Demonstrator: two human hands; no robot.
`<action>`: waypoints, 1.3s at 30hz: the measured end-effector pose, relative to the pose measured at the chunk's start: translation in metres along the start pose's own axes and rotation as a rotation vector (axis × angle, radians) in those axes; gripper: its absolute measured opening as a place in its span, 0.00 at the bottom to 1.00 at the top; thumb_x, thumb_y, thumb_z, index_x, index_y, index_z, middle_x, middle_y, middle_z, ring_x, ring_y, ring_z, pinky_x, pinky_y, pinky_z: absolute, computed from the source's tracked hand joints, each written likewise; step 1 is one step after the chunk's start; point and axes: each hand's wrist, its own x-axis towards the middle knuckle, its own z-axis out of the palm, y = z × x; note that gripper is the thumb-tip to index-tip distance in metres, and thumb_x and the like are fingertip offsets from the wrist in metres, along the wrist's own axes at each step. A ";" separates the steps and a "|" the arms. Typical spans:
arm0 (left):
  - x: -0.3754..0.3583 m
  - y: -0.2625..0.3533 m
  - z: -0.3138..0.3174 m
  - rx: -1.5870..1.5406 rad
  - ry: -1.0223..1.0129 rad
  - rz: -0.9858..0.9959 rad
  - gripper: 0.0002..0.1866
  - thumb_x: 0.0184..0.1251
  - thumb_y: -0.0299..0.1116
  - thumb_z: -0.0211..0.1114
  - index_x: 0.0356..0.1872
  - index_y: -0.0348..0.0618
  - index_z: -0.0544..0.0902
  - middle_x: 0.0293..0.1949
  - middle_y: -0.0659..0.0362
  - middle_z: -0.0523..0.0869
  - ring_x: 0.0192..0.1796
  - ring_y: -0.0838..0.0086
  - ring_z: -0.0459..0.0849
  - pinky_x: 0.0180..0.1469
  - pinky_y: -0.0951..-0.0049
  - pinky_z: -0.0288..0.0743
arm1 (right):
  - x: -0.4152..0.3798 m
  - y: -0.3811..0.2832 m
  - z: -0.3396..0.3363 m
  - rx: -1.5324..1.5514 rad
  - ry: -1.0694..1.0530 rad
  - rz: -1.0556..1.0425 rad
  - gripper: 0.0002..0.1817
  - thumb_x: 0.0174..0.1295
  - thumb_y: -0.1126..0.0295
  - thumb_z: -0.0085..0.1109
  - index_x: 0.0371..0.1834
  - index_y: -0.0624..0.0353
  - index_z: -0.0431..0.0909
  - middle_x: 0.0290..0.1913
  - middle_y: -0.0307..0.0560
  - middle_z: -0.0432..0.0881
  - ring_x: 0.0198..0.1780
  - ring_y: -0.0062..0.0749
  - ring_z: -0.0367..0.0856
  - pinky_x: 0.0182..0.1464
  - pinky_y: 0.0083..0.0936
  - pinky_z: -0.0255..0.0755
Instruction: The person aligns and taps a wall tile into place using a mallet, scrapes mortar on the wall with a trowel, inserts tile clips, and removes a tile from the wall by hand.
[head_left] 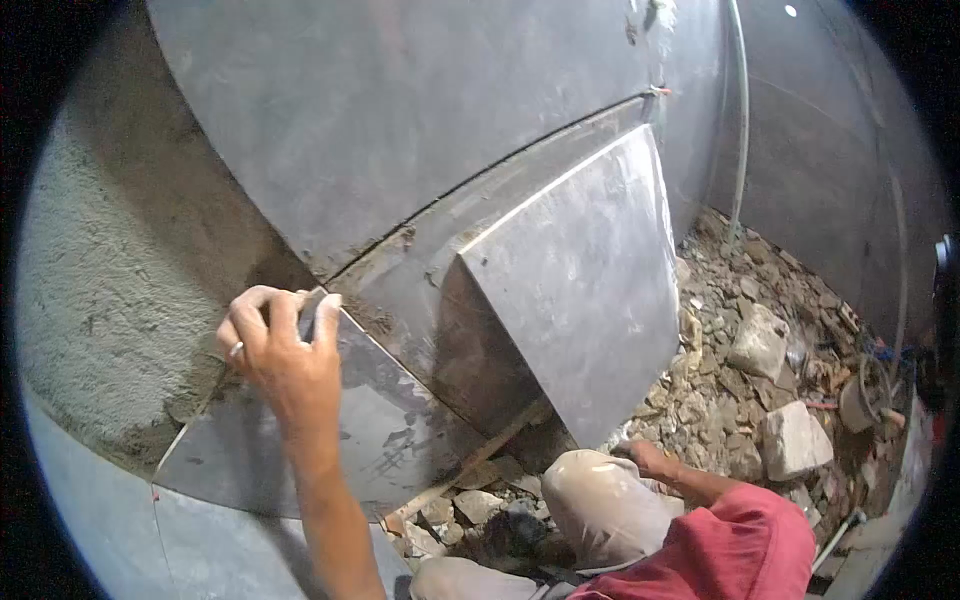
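Observation:
My left hand (280, 335), a ring on one finger, pinches a small dark grey flat piece (314, 308) between thumb and fingers. It is at the upper corner of a grey wall tile (300, 440), close under the large tile (400, 110) above. Beside my knee, my right hand (652, 460) is closed near the bottom corner of a loose grey tile (590, 290) that leans against the wall. What those fingers hold, if anything, I cannot tell. Whitish dust or mortar marks this tile's edges.
Rough grey mortar (110, 270) covers the wall at left. Broken stone rubble (710, 390) lies along the wall base, with a pale block (795, 440) at right. A light hose (740, 130) hangs down the wall. My dusty knee (600, 505) is among the rubble.

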 end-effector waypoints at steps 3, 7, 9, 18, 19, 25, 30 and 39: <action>0.000 0.000 -0.005 -0.030 -0.041 -0.042 0.11 0.47 0.36 0.73 0.32 0.50 0.82 0.42 0.61 0.74 0.50 0.62 0.68 0.52 0.59 0.63 | 0.005 -0.051 -0.041 -0.051 0.090 0.069 0.14 0.60 0.68 0.54 0.47 0.60 0.79 0.42 0.55 0.83 0.42 0.48 0.83 0.47 0.36 0.75; -0.007 -0.004 0.004 -0.075 -0.021 -0.035 0.13 0.47 0.38 0.73 0.34 0.49 0.81 0.42 0.62 0.73 0.50 0.63 0.67 0.53 0.60 0.62 | 0.029 -0.122 -0.075 0.103 0.208 0.033 0.13 0.60 0.74 0.54 0.47 0.65 0.78 0.43 0.55 0.83 0.44 0.38 0.84 0.48 0.30 0.76; -0.009 -0.010 -0.001 -0.057 -0.004 -0.041 0.16 0.46 0.40 0.74 0.35 0.50 0.81 0.42 0.62 0.73 0.51 0.63 0.67 0.54 0.60 0.60 | 0.048 -0.158 -0.089 0.271 0.220 -0.033 0.13 0.61 0.76 0.53 0.47 0.66 0.77 0.43 0.56 0.83 0.44 0.36 0.84 0.48 0.28 0.76; -0.021 -0.008 0.015 -0.050 0.093 -0.089 0.20 0.48 0.42 0.73 0.41 0.50 0.78 0.54 0.57 0.71 0.58 0.57 0.63 0.66 0.47 0.52 | 0.072 -0.287 -0.071 0.205 0.061 -0.380 0.16 0.59 0.72 0.57 0.51 0.60 0.76 0.46 0.57 0.80 0.48 0.48 0.80 0.50 0.32 0.73; -0.016 -0.006 0.017 -0.034 0.137 -0.073 0.20 0.48 0.42 0.74 0.41 0.50 0.78 0.55 0.57 0.71 0.60 0.56 0.62 0.66 0.45 0.50 | 0.076 -0.295 -0.064 0.169 0.046 -0.432 0.16 0.59 0.72 0.57 0.52 0.60 0.75 0.45 0.57 0.80 0.47 0.49 0.80 0.49 0.32 0.73; -0.065 0.001 0.023 -0.193 0.183 -0.067 0.25 0.50 0.40 0.74 0.49 0.47 0.75 0.64 0.43 0.63 0.69 0.46 0.53 0.67 0.37 0.43 | 0.083 -0.282 -0.031 0.045 0.050 -0.497 0.11 0.62 0.69 0.56 0.45 0.61 0.77 0.33 0.55 0.77 0.34 0.46 0.78 0.36 0.34 0.71; -0.223 0.022 0.050 -0.377 -0.020 -0.414 0.29 0.56 0.38 0.70 0.57 0.45 0.69 0.68 0.36 0.51 0.71 0.42 0.49 0.67 0.35 0.39 | 0.078 -0.304 -0.041 0.162 0.027 -0.274 0.14 0.64 0.62 0.55 0.42 0.64 0.77 0.34 0.57 0.78 0.37 0.51 0.77 0.40 0.36 0.70; -0.315 0.036 0.083 -0.368 -0.662 -0.434 0.32 0.67 0.43 0.58 0.69 0.52 0.58 0.72 0.42 0.38 0.72 0.41 0.41 0.66 0.34 0.42 | 0.087 -0.296 -0.035 0.577 0.078 -0.048 0.17 0.69 0.58 0.49 0.39 0.63 0.77 0.33 0.42 0.79 0.34 0.24 0.75 0.38 0.25 0.70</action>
